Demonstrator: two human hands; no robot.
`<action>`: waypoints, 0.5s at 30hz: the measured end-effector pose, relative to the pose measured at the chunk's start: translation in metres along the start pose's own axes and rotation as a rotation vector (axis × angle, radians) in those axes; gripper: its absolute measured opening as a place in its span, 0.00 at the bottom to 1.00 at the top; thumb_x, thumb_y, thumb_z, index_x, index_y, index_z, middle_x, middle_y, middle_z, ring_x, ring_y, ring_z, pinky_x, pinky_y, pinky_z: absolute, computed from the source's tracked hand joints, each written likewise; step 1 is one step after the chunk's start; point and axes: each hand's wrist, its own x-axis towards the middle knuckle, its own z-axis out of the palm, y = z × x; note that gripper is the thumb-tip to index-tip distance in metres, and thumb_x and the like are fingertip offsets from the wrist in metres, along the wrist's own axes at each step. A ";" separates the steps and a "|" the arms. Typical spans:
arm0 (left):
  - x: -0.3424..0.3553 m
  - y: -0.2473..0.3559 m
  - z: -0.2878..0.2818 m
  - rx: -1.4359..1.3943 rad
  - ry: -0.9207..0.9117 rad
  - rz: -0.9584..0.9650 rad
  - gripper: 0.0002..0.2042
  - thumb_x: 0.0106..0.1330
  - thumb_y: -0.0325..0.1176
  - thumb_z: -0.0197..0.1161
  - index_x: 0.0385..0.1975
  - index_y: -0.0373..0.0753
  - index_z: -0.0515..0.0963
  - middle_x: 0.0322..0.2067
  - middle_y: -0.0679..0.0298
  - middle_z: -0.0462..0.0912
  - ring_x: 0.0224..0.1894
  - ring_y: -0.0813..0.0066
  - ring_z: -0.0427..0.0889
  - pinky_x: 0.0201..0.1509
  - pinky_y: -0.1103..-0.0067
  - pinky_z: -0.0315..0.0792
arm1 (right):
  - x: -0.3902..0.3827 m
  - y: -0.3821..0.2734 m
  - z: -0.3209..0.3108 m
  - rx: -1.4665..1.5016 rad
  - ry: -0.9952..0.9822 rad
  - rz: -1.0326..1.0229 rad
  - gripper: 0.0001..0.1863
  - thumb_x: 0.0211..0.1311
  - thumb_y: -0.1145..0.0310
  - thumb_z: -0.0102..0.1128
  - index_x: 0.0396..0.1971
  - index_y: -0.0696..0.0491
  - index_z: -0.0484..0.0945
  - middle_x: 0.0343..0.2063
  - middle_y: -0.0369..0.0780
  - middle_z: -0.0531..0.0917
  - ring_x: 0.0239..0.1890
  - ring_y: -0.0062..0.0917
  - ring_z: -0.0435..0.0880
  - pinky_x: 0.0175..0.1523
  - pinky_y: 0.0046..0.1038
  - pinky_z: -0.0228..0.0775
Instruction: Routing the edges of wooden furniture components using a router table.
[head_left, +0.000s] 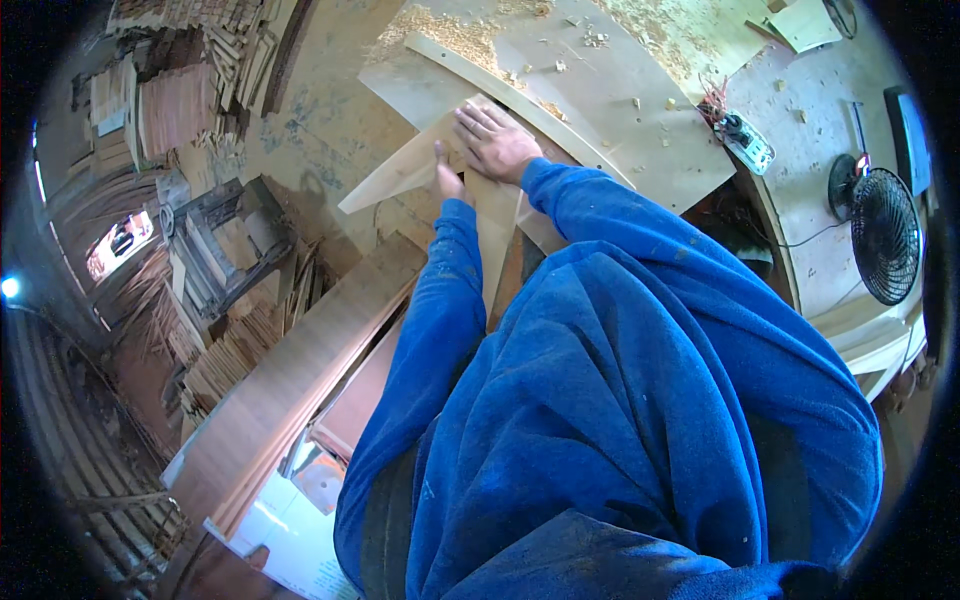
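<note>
My right hand [497, 145] lies flat, fingers stretched out, on pale wooden pieces at the table's near edge. Just left of it, my left hand [452, 180] is seen from its thumb side, at the edge of a light wooden board [395, 172]. Its thumb points up and away; the other fingers are mostly hidden, and the hand seems closed on the board. A second pale board [494, 235] runs down toward my body between my arms. Beyond my right hand, a long narrow wooden strip [530, 108] crosses the table diagonally.
Wood shavings [455, 40] cover the far part of the worktable [640, 150]. On the right are a power strip [745, 143] with cables and a black fan [885, 235]. A long brown plank [300, 375] stands at the near left; stacked wood [178, 108] fills the far left.
</note>
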 end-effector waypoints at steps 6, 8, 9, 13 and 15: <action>-0.011 0.005 0.016 0.102 0.100 0.033 0.34 0.76 0.60 0.55 0.69 0.37 0.70 0.62 0.54 0.78 0.61 0.57 0.80 0.64 0.63 0.76 | 0.001 0.001 0.000 -0.002 0.005 0.027 0.28 0.71 0.53 0.53 0.62 0.56 0.78 0.71 0.44 0.72 0.76 0.35 0.64 0.81 0.41 0.50; -0.007 0.008 0.009 0.033 0.046 0.023 0.33 0.76 0.59 0.54 0.68 0.37 0.70 0.62 0.55 0.79 0.60 0.58 0.81 0.64 0.63 0.76 | 0.005 -0.002 -0.002 -0.020 -0.015 0.014 0.28 0.72 0.53 0.52 0.62 0.56 0.78 0.71 0.44 0.72 0.76 0.35 0.64 0.81 0.41 0.50; -0.005 0.009 0.008 0.033 0.045 0.020 0.33 0.76 0.59 0.54 0.68 0.37 0.70 0.62 0.55 0.79 0.60 0.58 0.81 0.64 0.63 0.76 | 0.005 -0.001 -0.002 -0.021 -0.017 0.016 0.28 0.72 0.53 0.52 0.62 0.56 0.78 0.71 0.44 0.72 0.76 0.35 0.64 0.81 0.41 0.50; 0.000 0.008 0.004 0.039 0.031 0.044 0.32 0.76 0.59 0.54 0.67 0.38 0.71 0.62 0.56 0.79 0.60 0.59 0.81 0.65 0.64 0.76 | 0.008 -0.002 -0.004 0.000 -0.028 0.007 0.29 0.72 0.53 0.52 0.64 0.57 0.75 0.70 0.45 0.72 0.75 0.36 0.66 0.80 0.42 0.52; -0.001 0.008 0.007 0.079 0.052 0.062 0.32 0.76 0.59 0.53 0.67 0.38 0.71 0.62 0.56 0.79 0.60 0.59 0.80 0.65 0.65 0.76 | 0.008 -0.001 -0.003 -0.002 -0.030 0.012 0.29 0.72 0.54 0.53 0.64 0.57 0.76 0.70 0.45 0.73 0.75 0.36 0.66 0.80 0.42 0.52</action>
